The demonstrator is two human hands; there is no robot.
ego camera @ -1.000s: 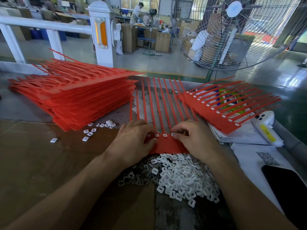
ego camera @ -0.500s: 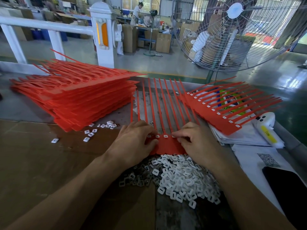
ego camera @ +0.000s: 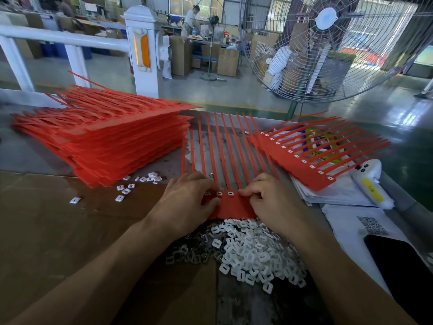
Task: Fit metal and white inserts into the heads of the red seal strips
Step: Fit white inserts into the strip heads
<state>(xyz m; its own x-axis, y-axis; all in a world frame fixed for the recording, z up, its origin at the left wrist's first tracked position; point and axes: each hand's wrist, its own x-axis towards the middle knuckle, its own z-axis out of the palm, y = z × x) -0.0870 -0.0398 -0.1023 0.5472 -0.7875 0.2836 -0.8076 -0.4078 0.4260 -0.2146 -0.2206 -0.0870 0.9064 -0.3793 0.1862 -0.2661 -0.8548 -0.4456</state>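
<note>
A red sheet of joined seal strips lies flat before me, tails pointing away. White inserts sit in three visible heads. My left hand rests on the sheet's left part, fingers pressing near the heads. My right hand lies on the right part with its fingers curled at the head row; I cannot see whether they hold an insert. A heap of white inserts lies just below the sheet, with metal inserts at its left.
A tall stack of red strip sheets stands at the left. A fitted sheet lies on papers at the right. Loose white inserts, a white handheld device, a phone and a large fan surround the work spot.
Both hands stay on the sheet. The right hand's fingertips have shifted slightly along the head row; the view has moved a little.
</note>
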